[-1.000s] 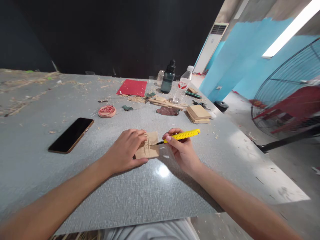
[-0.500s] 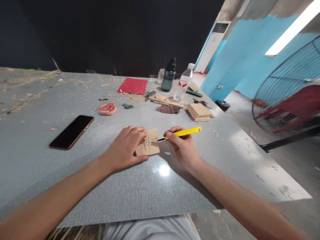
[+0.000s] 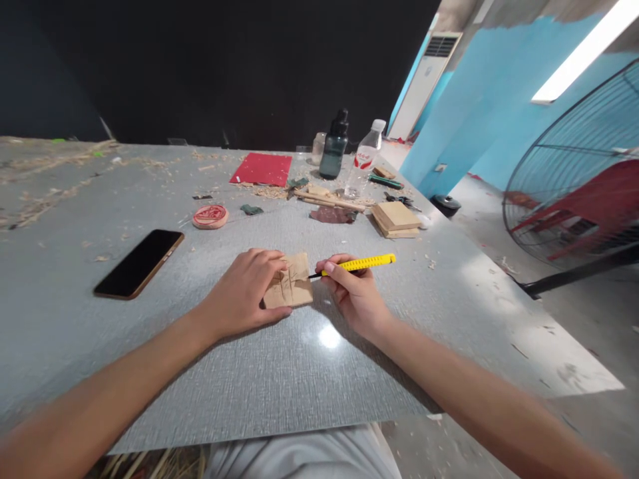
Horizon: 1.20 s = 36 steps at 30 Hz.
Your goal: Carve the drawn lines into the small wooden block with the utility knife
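A small square wooden block [image 3: 301, 293] with lines carved in its face lies on the grey table. My left hand [image 3: 252, 283] grips it from the left, fingers over the top and thumb along the near edge. My right hand [image 3: 352, 293] is closed around a yellow utility knife [image 3: 367, 263], held like a pen. Its dark blade points left and its tip is at the block's right edge; whether it cuts into the wood I cannot tell. My left fingers hide part of the carving.
A phone [image 3: 140, 264] lies left. Beyond are a round red carved piece [image 3: 210, 217], red sheet [image 3: 262, 169], dark bottle [image 3: 333, 150], water bottle [image 3: 363, 159], wooden sticks [image 3: 329, 200] and stacked wooden blocks [image 3: 397, 218]. Shavings are scattered about. A fan [image 3: 574, 166] stands right.
The whole view has shifted slightly, so hands, block and knife appear a little further left. Both hands keep their grips, and the blade tip stays at the block's right edge.
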### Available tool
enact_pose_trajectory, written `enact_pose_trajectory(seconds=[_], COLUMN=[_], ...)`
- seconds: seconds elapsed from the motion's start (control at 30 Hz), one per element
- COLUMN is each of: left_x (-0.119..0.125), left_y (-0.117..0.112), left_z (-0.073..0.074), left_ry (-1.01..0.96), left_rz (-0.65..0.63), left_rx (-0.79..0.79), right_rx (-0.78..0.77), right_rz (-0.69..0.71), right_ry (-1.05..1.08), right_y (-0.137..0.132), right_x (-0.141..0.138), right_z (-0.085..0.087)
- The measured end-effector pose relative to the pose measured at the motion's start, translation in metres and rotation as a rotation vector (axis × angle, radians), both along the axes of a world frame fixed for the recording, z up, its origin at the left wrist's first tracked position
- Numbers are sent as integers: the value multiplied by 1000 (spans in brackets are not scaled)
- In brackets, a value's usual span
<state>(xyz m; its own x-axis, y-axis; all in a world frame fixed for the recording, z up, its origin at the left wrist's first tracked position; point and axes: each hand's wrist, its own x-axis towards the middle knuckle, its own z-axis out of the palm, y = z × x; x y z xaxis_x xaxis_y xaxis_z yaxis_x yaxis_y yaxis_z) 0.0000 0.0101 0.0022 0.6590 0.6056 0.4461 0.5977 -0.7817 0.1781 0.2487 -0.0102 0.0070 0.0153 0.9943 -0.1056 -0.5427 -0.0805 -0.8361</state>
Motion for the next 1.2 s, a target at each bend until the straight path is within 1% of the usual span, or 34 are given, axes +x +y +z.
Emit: enact_pose_trajectory(seconds=[0.3,0.7,0.77,0.87,1.03,1.1,1.2], left_x=[1,1,1,0,0,0,1], left_y=[1,1,1,0,0,0,-1], left_z=[0,1,1,0,0,0,0], left_ry=[-3,-9,-11,-16,-21,-22,-29], left_rz=[-10,-13,-12,-6,-3,-1,3], left_rx=[15,22,22,15,-6,-14,-25], right_rx=[16,5,34,119,286,278,246], right_rz=[30,45,27,-30,-188,-197,-149], right_ry=[2,-5,-31,-89,-278,-344,-365], right_y=[0,-7,-9,-11,-12,-12,-14], right_x=[-1,1,1,0,5,6,7], right_z=[0,10,10,10,7,6,6])
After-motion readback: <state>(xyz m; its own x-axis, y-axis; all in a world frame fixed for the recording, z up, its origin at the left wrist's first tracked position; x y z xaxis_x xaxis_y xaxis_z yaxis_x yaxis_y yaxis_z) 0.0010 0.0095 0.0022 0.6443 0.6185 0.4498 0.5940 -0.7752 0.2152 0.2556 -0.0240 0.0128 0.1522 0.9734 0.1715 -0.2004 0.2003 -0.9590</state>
